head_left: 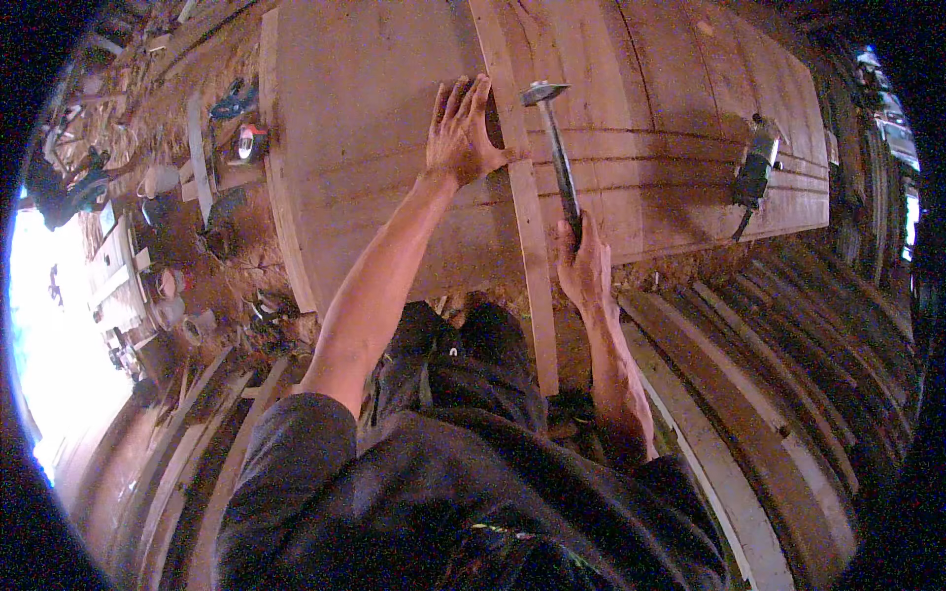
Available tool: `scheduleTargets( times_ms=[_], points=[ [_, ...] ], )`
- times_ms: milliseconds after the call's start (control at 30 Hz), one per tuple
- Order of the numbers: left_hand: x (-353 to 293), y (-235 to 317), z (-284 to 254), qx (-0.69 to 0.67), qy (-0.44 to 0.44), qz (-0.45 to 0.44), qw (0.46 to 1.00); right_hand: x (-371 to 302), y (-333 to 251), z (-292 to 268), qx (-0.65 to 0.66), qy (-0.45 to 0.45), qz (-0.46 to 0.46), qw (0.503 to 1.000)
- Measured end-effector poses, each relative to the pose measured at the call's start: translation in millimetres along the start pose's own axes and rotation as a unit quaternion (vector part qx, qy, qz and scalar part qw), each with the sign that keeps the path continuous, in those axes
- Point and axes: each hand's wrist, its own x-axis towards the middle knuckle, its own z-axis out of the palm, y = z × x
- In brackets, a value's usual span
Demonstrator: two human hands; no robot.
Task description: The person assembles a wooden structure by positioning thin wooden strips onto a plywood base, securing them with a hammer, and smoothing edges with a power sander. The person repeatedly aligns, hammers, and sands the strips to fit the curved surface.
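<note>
My left hand [459, 143] lies on the broad wooden panel [365, 69], its fingers spread and the thumb reaching to a narrow wooden strip [522, 202]. That strip runs across the panel and past its near edge, close to my legs. In my right hand [585, 264] is a hammer [561, 158], gripped low on its dark handle. Its metal head points away from me and is just right of the strip, over the panel.
A grey and dark hand-held power tool [756, 169] rests at the panel's right. Left of the panel are a tape measure [250, 144], a blue item [235, 99] and scattered clutter. Long timber planks [778, 394] lie at the lower right, with more boards [187, 443] at the lower left.
</note>
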Motion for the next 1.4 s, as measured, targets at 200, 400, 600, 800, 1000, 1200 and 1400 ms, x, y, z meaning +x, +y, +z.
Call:
scheduleTargets(
  times_ms=[200,400,600,800,1000,1200,1400],
  points=[
    [16.9,-2.8,-10.7,-0.029,-0.036,-0.03,0.998,-62.4,5.1,1.4,0.05,0.034,0.084,0.995],
    [119.3,-32.2,-9.2,-0.036,0.0,-0.106,0.994,-124.0,20.3,14.0,0.235,0.058,0.161,0.957],
    [181.1,-66.1,28.9,0.114,0.044,-0.072,0.99,-138.7,6.6,21.9,0.256,0.053,0.21,0.942],
    [189.4,-74.3,40.9,0.106,0.05,-0.071,0.991,-143.0,15.5,34.3,0.288,0.033,0.263,0.92],
    [192.3,-82.4,39.4,0.111,0.052,-0.063,0.99,-138.0,7.4,29.8,0.307,0.035,0.273,0.911],
    [191.1,-78.2,37.7,0.097,0.049,-0.064,0.992,-140.0,6.2,28.8,0.275,0.048,0.268,0.922],
    [192.0,-73.5,34.7,0.094,0.042,-0.067,0.992,-132.1,-0.3,21.3,0.411,0.055,0.348,0.841]
  ],
)
